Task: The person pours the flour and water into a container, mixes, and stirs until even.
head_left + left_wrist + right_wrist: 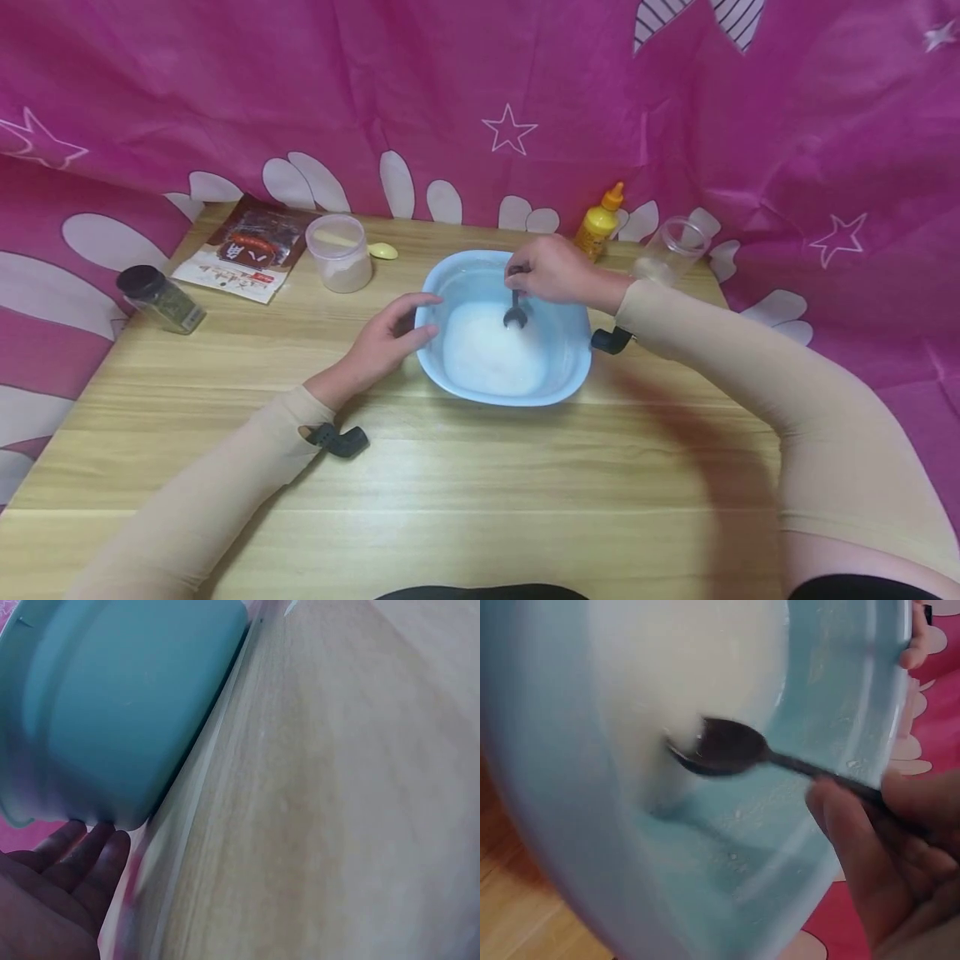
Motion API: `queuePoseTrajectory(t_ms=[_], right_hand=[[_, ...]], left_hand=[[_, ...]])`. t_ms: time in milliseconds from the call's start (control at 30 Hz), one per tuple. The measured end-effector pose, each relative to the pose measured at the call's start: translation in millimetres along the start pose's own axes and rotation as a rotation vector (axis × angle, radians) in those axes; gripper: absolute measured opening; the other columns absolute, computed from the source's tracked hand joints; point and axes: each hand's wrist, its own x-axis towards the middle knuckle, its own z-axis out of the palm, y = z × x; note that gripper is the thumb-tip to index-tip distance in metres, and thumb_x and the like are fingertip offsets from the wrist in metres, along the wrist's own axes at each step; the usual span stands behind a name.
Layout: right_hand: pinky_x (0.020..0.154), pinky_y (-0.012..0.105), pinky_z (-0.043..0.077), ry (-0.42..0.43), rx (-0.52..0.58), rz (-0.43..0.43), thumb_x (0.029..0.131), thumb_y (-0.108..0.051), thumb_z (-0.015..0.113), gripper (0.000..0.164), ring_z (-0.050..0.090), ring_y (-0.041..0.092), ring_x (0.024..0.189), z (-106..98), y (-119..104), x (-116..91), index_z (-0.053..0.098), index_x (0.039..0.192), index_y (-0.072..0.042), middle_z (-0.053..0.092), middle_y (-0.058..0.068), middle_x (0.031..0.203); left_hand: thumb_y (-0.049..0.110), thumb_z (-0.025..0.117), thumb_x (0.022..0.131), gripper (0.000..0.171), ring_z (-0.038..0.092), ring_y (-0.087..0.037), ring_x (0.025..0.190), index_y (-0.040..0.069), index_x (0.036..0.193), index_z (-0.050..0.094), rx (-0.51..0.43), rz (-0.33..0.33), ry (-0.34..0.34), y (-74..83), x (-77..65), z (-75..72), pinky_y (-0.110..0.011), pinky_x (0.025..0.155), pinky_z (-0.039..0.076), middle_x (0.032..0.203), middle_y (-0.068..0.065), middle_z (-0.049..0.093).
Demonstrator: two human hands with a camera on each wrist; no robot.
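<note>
A light blue plastic basin (501,393) stands on the table with a milky white mixture (491,350) inside. My left hand (382,340) holds its left side, thumb and index finger over the rim. Several fingertips (112,851) touch the outer wall in the left wrist view. Above the far right part of the basin, my right hand (555,268) pinches the handle of a dark spoon (515,317). Its bowl (731,746) is tilted at the white mixture in the right wrist view, and white bits cling to the basin wall. The spoon is slightly blurred.
Behind the basin stands a yellow squeeze bottle (598,225), with a clear jar (675,246) to its right. Farther left are a tub of pale powder (341,258), a yellow spoon (383,250), a brown-and-white food packet (251,250) and a black-lidded spice jar (161,300). A pink curtain (450,100) hangs behind.
</note>
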Motion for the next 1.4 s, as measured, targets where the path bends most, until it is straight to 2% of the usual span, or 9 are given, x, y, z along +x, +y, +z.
queuePoseTrajectory(t_ms=[167,367,633,733,833,933,1100,1233,1400], right_hand=[[0.08,0.031,0.067,-0.188,0.248,0.062,0.106,-0.011,0.077,0.016,0.082,0.017,0.084,2,-5,-2,0.083,0.111,0.002,0.082,0.006,0.093],[0.085,0.033,0.068,-0.167,0.395,0.046,0.106,-0.013,0.078,0.018,0.083,0.022,0.093,17,-10,7,0.083,0.116,0.001,0.082,0.006,0.098],[0.083,0.032,0.067,0.071,0.25,0.099,0.106,-0.015,0.079,0.013,0.083,0.026,0.091,7,-2,9,0.085,0.111,-0.004,0.082,0.005,0.093],[0.078,0.032,0.064,0.069,0.131,0.094,0.106,-0.015,0.078,0.013,0.081,0.02,0.084,0,0,4,0.085,0.108,-0.005,0.081,0.003,0.089],[0.073,0.032,0.06,0.011,0.041,0.078,0.106,-0.016,0.078,0.014,0.078,0.015,0.078,-3,1,0,0.086,0.106,-0.005,0.08,0.001,0.085],[0.074,0.031,0.062,-0.097,0.071,0.075,0.106,-0.015,0.078,0.013,0.078,0.014,0.079,-1,-2,-3,0.085,0.108,-0.004,0.08,0.0,0.086],[0.083,0.032,0.067,-0.231,0.238,0.025,0.106,-0.015,0.078,0.016,0.082,0.016,0.088,10,-10,-2,0.084,0.113,-0.002,0.082,0.001,0.094],[0.087,0.034,0.067,-0.179,0.302,-0.017,0.106,-0.017,0.078,0.018,0.083,0.019,0.093,16,-11,1,0.084,0.116,-0.003,0.083,0.0,0.097],[0.088,0.034,0.067,-0.045,0.312,0.03,0.107,-0.017,0.078,0.018,0.082,0.024,0.096,15,-2,5,0.084,0.116,-0.003,0.083,0.002,0.099]], left_hand=[[0.009,0.074,0.106,0.046,0.061,-0.034,0.14,0.007,0.151,0.064,0.01,-0.008,-0.005,4.3,5.2,-1.6,-0.028,0.107,0.058,0.157,-0.012,0.06],[0.011,0.074,0.107,0.047,0.062,-0.036,0.14,0.008,0.153,0.063,0.023,-0.02,-0.008,4.9,1.5,-0.6,-0.026,0.107,0.057,0.158,-0.013,0.06],[0.01,0.073,0.107,0.046,0.06,-0.034,0.143,0.008,0.152,0.063,0.03,-0.01,-0.008,4.4,0.2,-1.3,-0.026,0.109,0.056,0.159,-0.011,0.059],[0.009,0.073,0.107,0.046,0.06,-0.033,0.142,0.008,0.152,0.063,0.037,-0.011,-0.008,3.4,0.4,-2.1,-0.025,0.11,0.055,0.158,-0.011,0.06],[0.009,0.073,0.107,0.046,0.061,-0.033,0.141,0.008,0.152,0.064,0.034,-0.013,-0.007,1.9,-0.7,-2.0,-0.026,0.11,0.055,0.157,-0.011,0.06],[0.01,0.073,0.107,0.045,0.061,-0.033,0.141,0.009,0.152,0.064,0.031,-0.013,-0.002,1.0,-1.7,-1.5,-0.026,0.11,0.055,0.157,-0.011,0.06],[0.01,0.073,0.107,0.046,0.06,-0.035,0.142,0.008,0.152,0.063,0.029,-0.019,0.004,0.1,-3.1,-1.7,-0.026,0.11,0.055,0.158,-0.012,0.06],[0.009,0.073,0.107,0.046,0.061,-0.037,0.142,0.006,0.152,0.063,0.012,-0.019,0.001,0.1,-4.0,-1.1,-0.028,0.108,0.058,0.158,-0.013,0.059],[0.01,0.073,0.107,0.046,0.061,-0.037,0.142,0.008,0.153,0.063,0.024,-0.022,-0.007,2.9,-3.2,-0.8,-0.031,0.108,0.058,0.159,-0.012,0.059]])
